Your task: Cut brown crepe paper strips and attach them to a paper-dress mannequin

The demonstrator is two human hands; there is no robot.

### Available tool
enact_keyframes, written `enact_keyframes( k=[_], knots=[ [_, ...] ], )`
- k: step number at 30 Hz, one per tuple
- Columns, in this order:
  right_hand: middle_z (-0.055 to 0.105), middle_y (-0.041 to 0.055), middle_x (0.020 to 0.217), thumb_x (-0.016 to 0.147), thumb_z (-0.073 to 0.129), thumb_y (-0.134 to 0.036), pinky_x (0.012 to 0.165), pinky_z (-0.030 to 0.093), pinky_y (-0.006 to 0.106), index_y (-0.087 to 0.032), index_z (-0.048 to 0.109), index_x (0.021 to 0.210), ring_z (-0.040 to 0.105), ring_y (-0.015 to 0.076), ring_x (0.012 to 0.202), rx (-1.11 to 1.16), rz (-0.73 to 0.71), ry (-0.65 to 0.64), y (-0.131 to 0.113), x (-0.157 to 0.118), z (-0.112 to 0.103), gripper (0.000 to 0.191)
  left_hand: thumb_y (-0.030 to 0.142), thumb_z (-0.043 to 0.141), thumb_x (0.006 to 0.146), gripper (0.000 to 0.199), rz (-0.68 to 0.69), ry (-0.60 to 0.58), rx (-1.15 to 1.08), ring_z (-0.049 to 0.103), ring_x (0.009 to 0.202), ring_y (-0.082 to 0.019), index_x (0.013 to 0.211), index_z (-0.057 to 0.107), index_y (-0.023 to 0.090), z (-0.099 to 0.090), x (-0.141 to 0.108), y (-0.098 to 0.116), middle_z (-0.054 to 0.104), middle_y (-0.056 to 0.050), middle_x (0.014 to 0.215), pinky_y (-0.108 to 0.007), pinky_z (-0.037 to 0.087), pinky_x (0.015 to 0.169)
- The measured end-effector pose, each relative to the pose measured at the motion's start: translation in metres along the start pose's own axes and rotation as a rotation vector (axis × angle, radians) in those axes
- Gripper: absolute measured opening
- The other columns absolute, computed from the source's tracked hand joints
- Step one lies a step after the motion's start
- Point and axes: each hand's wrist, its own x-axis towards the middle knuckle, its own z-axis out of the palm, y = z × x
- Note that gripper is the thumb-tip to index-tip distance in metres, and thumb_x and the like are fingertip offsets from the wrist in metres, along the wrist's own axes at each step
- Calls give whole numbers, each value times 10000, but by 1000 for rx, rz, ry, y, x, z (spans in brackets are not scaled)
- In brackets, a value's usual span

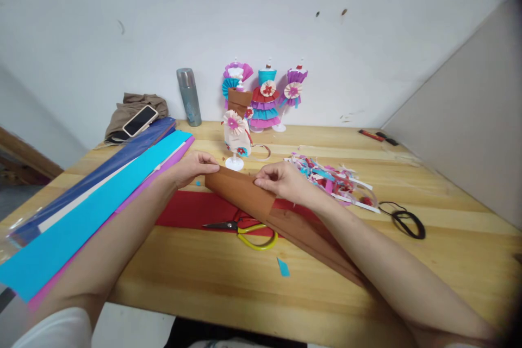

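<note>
Fingers [209, 159] of L hand [194, 167] & R hand [285, 180] are pinched on far edge of brown paper [244, 191]; scissors [235, 225] laid partly o/ red paper [183, 208].

At our fingers [265, 175] we have matt brown paper [240, 190]; below them, metal-bladed scissors [233, 225] with glossy, plastic-looking handles, matt red paper [187, 209] and a smooth wooden table [183, 266]; beyond them, a satiny, metal-looking flask [190, 99].
</note>
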Motion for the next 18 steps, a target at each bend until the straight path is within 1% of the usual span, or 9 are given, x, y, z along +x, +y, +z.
enact_keyframes(
  k=[4, 8, 14, 18],
  knots=[
    [437, -43, 530, 775, 552, -390, 501, 279, 236, -169, 548, 615, 356, 83, 498, 9, -14, -41, 2, -2, -5, 272, 351, 887, 477, 312, -5, 12, -15, 495, 600, -102, 595, 688, 141, 1, 0, -1, 615, 1, 587, -234, 348, 594],
    [439, -46, 531, 764, 557, -379, 496, 281, 233, -176, 524, 609, 366, 81, 495, 3, -20, -63, 5, -4, -8, 257, 371, 887, 480, 323, -6, 11, -29, 489, 580, -101, 592, 686, 143, 1, 0, -2, 610, 0, 576, -229, 338, 561],
    [468, -42, 511, 714, 585, -377, 479, 298, 231, -175, 536, 606, 378, 82, 480, -2, 81, -96, 6, -6, -16, 235, 361, 907, 489, 327, 4, 1, -89, 523, 561, -99, 619, 708, 136, -8, 4, -9, 645, -16, 595, -215, 353, 524],
    [490, -37, 515, 706, 601, -376, 478, 296, 228, -166, 557, 608, 383, 80, 479, -26, 96, -105, 6, -8, -20, 236, 386, 913, 492, 350, 18, -3, -128, 542, 559, -101, 634, 717, 133, -12, 6, -14, 655, -22, 600, -214, 380, 527]
  ],
)
